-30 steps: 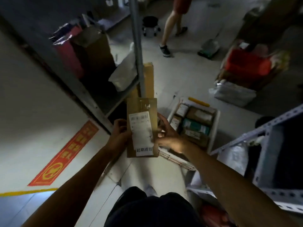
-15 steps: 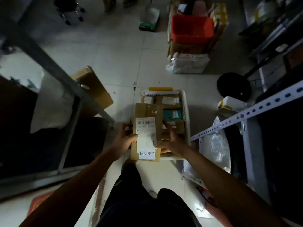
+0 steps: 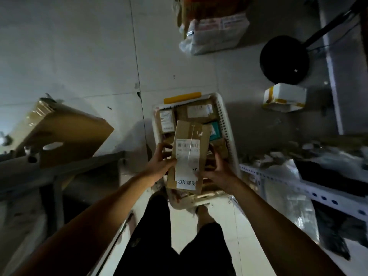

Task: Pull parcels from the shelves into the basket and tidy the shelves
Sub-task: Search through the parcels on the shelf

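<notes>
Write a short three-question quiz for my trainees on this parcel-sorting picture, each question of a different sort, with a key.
1. True or false: the brown parcel with the long white label is held by both hands, the left hand at one side and the right hand at the other.
2. Multiple choice: the held parcel is over A) the white basket, B) the big cardboard box, C) the white foam box.
3. Fill in: the tape on the basket's far rim is ____.

Key: 1 true; 2 A; 3 yellow.
</notes>
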A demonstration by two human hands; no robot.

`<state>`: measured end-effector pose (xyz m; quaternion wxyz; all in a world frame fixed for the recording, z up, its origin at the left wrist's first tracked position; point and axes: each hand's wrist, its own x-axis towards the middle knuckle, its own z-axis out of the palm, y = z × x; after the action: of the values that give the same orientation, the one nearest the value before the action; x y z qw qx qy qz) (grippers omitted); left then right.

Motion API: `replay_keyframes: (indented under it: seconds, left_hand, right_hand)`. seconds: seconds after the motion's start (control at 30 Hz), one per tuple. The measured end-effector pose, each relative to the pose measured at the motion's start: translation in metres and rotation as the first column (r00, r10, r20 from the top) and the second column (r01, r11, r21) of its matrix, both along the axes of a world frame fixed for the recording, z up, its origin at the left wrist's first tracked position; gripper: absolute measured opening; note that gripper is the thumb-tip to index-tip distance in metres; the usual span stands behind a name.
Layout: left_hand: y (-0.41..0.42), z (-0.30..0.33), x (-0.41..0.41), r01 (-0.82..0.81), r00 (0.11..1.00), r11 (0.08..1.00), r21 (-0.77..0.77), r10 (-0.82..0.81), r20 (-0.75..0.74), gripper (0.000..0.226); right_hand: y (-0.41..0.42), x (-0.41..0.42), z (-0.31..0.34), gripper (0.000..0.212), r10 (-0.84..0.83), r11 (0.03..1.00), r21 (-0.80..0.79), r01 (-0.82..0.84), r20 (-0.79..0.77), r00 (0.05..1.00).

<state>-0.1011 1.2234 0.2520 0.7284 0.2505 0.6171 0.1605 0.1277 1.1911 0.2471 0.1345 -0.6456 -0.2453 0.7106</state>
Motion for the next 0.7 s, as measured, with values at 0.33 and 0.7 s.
replay_keyframes:
  seconds: [0.33,0.7]
  left_hand:
    - [0.081,-0.208,0.009,0.072,0.979,0.987,-0.144,-0.098,-0.18,0.05]
    - [0.143,-0.363,0.068,-0.019,0.964,0.986,-0.164,-0.026,-0.265,0.035]
  right_hand:
    - [0.053,-0.014,-0.23,0.096,-0.539,0.832,-0.183,0.524,-0.043,0.841]
    - [0.086,-0.026,-0.371,0.109,-0.639,0.708,-0.04,0.705,0.391,0.663]
